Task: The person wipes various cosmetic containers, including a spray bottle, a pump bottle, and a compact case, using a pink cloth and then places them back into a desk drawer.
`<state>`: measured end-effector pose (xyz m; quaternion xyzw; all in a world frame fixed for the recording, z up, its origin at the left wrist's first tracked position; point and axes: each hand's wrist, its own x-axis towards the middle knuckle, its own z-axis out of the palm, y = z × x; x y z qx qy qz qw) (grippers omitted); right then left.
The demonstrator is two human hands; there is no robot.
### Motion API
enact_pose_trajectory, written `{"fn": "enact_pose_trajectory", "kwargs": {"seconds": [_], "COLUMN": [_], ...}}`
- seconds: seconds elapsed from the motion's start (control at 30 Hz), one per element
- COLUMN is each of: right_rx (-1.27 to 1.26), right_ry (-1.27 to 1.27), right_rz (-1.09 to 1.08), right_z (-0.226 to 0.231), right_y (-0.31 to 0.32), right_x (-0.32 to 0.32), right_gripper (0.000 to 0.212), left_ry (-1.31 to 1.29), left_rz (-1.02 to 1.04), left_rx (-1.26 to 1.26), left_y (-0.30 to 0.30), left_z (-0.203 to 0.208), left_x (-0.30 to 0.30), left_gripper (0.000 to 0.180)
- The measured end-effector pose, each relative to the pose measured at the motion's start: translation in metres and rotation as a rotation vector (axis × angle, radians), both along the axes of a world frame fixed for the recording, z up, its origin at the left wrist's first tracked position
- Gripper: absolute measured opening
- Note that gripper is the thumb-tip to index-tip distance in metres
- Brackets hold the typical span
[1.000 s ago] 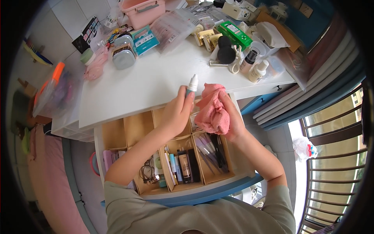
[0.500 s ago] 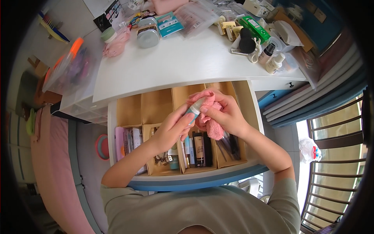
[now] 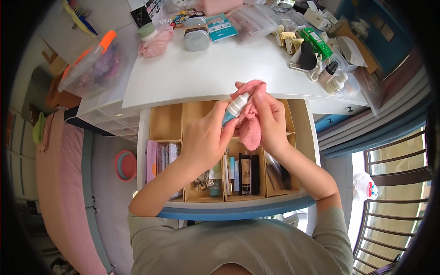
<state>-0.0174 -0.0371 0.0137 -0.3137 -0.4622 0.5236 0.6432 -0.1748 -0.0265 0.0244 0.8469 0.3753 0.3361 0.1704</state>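
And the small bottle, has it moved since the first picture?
Yes: against the edge of the white desk, the small bottle has moved toward the blue drawer front.

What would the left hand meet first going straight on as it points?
Likely the cloth, held in the right hand. The bottle in the left hand points up and right toward it; they overlap in view and may be touching, but depth is unclear.

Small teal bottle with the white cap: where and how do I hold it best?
The small bottle is probably best gripped around its teal body, from the left, as the left hand does: it tilts, its tapering white cap pointing up and right, while the pink cloth crowds its right side.
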Motion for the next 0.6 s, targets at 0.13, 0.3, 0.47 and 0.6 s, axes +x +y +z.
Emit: {"fn": "enact_pose_trajectory", "kwargs": {"seconds": [0.13, 0.3, 0.47, 0.6], "right_rx": [-0.14, -0.113, -0.096, -0.235], "right_ry": [0.303, 0.034, -0.26, 0.07], "right_rz": [0.274, 0.338, 0.093, 0.187], "right_z": [0.016, 0.018, 0.006, 0.003], "right_y": [-0.001, -0.005, -0.009, -0.011], "right_x": [-0.001, 0.006, 0.008, 0.008], "right_gripper": [0.038, 0.036, 0.021, 0.028], "left_ry": [-0.324, -0.536, -0.115, 0.13], "left_rz": [-0.136, -0.269, -0.198, -0.063], "left_rx": [-0.361, -1.018, -0.401, 0.114], "left_y": [-0.002, 0.0, -0.001, 0.0], "left_z": [-0.003, 0.003, 0.004, -0.004], "left_x": [-0.003, -0.015, -0.008, -0.003], "left_gripper": [0.031, 0.036, 0.032, 0.022]}}
